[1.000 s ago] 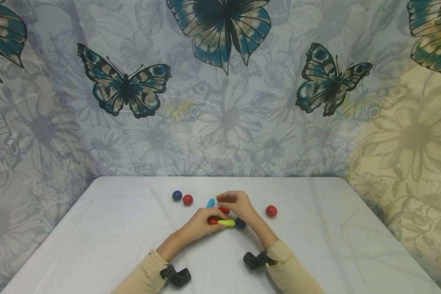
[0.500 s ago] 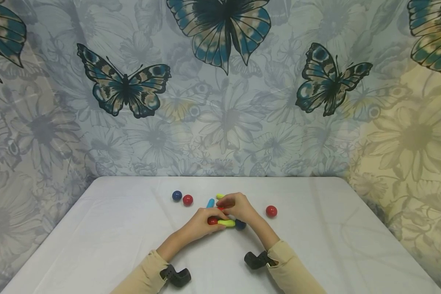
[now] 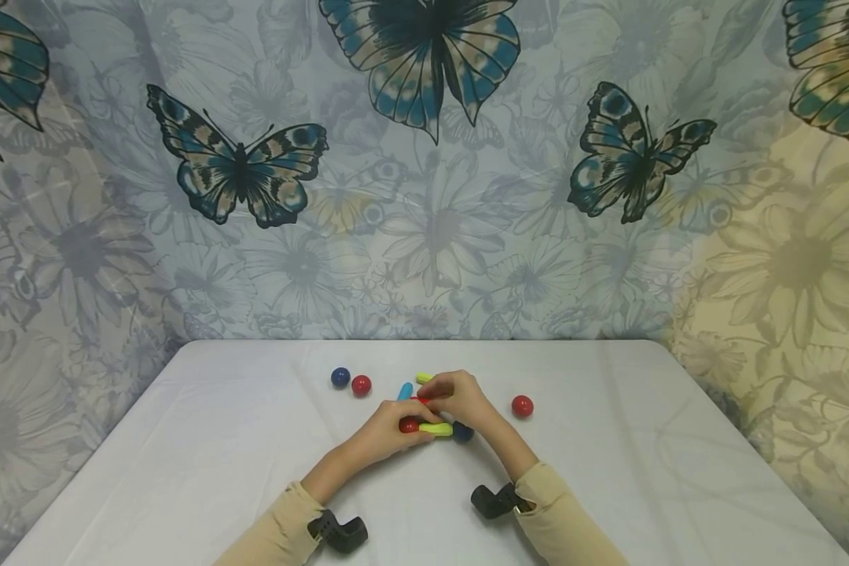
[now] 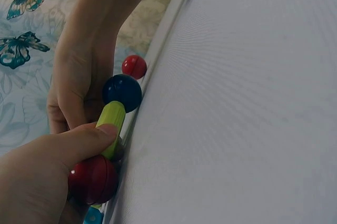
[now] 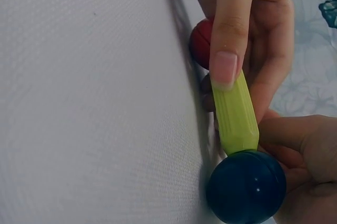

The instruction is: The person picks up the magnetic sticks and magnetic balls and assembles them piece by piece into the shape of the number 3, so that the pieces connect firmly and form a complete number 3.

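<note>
Compared with a second ago, the red stick (image 3: 420, 399) is shifted slightly left and the right hand (image 3: 458, 395) is lowered a touch, so more of the far yellow-green stick (image 3: 423, 378) is left uncovered. Otherwise pretty much nothing is changed.

As far as can be seen, the red stick is pinched in the right hand's curled fingers, and most of it is hidden. By the left hand (image 3: 387, 430), the near yellow-green stick (image 5: 237, 116) is gripped, thumb on top. A red ball (image 4: 95, 180) is fitted on one end, half covered by that hand, and a dark blue ball (image 5: 246, 187) on the other.

Just beyond the left hand, a light blue stick (image 3: 406, 390) is partly hidden. On the white surface (image 3: 255, 440), a loose blue ball (image 3: 340, 377) and a loose red ball (image 3: 362, 385) are parked nearly together at far left; another red ball (image 3: 522, 406) is seen over to the right.
</note>
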Demonstrator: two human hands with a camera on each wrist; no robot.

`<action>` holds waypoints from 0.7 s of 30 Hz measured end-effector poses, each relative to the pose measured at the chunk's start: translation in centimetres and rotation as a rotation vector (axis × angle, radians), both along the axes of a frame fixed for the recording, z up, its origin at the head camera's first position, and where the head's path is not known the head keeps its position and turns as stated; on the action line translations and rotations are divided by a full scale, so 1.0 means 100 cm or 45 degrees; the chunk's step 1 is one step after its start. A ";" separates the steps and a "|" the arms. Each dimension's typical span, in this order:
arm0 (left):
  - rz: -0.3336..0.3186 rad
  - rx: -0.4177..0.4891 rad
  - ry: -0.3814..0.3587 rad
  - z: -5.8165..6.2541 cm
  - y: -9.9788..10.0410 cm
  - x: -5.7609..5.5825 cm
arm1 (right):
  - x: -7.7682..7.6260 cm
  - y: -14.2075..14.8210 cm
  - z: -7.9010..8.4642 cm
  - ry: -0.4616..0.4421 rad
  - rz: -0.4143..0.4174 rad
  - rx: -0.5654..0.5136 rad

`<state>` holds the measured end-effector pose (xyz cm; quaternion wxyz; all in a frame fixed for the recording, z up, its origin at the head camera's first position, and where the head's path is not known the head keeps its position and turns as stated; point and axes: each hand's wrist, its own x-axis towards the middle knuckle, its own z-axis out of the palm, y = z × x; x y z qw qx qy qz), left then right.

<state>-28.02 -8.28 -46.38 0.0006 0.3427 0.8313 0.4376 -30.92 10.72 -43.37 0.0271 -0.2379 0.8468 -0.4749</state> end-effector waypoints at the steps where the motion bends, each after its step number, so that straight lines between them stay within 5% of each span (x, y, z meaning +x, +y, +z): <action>1: 0.001 -0.001 0.001 0.000 0.000 0.000 | 0.000 0.000 0.000 0.004 -0.012 -0.007; 21: 0.007 -0.003 -0.049 0.001 0.000 0.000 | -0.009 0.001 0.005 -0.118 -0.545 -0.376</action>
